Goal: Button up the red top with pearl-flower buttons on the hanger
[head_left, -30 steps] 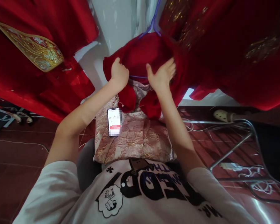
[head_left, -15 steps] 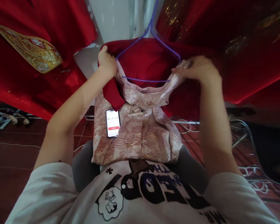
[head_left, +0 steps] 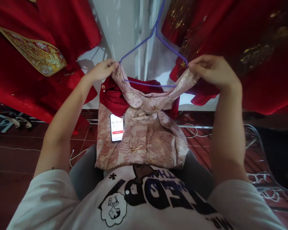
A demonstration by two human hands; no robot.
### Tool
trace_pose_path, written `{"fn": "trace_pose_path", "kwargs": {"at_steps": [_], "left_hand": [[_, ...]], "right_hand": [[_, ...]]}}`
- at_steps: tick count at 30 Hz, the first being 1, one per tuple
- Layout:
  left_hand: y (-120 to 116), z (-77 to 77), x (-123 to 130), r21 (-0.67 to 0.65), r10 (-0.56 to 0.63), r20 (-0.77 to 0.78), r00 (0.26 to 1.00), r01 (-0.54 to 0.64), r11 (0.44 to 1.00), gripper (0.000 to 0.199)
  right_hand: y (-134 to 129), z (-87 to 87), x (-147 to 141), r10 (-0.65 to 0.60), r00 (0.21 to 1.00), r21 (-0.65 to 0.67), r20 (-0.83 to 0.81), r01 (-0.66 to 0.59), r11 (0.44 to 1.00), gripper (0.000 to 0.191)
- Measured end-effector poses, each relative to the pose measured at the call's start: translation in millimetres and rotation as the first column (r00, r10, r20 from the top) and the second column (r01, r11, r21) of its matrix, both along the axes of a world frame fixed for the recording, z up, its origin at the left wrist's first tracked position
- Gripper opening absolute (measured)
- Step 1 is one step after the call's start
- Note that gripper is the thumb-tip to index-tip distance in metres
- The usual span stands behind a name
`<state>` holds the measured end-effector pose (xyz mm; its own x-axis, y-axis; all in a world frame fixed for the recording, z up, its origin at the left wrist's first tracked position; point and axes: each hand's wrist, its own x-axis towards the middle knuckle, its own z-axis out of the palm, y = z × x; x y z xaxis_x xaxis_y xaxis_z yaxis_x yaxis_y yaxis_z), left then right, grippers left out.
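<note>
A pink and gold brocade dress lies folded over my lap, its neckline stretched upward. My left hand pinches its left shoulder strap close to the end of a purple wire hanger. At the other end of the hanger, my right hand is closed on the right strap. The hanger's lower bar crosses the neck opening. Dark red cloth with a small beaded ornament hangs slack behind and beside the neckline. On the dress rests a phone showing a running timer, partly covered by a fold.
Red garments with gold embroidery hang at the left, and more red garments hang at the right. A pale wall stands behind. White cables and a metal chair frame are at the right; shoes sit far left.
The dark red cloth, spread wide behind the hanger before, has dropped down behind the neckline. Both hands have shifted their grip onto the straps by the hanger ends.
</note>
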<state>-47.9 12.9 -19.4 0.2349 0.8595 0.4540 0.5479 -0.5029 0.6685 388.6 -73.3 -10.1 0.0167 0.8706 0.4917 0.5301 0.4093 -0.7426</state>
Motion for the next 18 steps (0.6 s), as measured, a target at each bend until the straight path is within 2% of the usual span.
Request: {"fn": "trace_pose_path", "kwargs": {"at_steps": [2, 3, 7, 13, 17, 18], "left_hand": [[-12.3, 6.3, 10.9, 0.011, -0.003, -0.234, 0.972, 0.006, 1.0, 0.043], [-18.0, 8.7, 16.5, 0.026, 0.013, -0.292, 0.956, -0.005, 1.0, 0.043], [-28.9, 10.0, 28.0, 0.051, 0.086, -0.371, 0.925, -0.072, 0.996, 0.031], [-40.5, 13.8, 16.3, 0.029, 0.149, -0.5, 0.853, -0.156, 0.987, 0.023], [-51.0, 19.3, 19.2, 0.01, 0.303, -0.585, 0.753, -0.367, 0.93, 0.027], [-49.0, 18.5, 19.2, -0.017, 0.305, -0.583, 0.753, -0.387, 0.922, 0.027]], "right_hand": [[6.3, -5.4, -2.2, -0.031, 1.0, 0.076, -0.001, 0.031, 0.997, 0.044], [9.0, -7.4, -2.2, -0.041, 0.999, 0.095, -0.006, 0.041, 0.995, 0.047], [15.0, -14.5, 6.1, -0.1, 0.994, 0.115, -0.05, 0.105, 0.988, 0.047], [5.9, -32.7, 25.8, -0.277, 0.948, 0.085, -0.156, 0.293, 0.952, 0.031], [-12.1, -39.6, 26.1, -0.27, 0.932, 0.002, -0.243, 0.278, 0.96, 0.023], [-16.6, -39.2, 24.2, -0.273, 0.921, -0.023, -0.278, 0.278, 0.96, 0.018]]}}
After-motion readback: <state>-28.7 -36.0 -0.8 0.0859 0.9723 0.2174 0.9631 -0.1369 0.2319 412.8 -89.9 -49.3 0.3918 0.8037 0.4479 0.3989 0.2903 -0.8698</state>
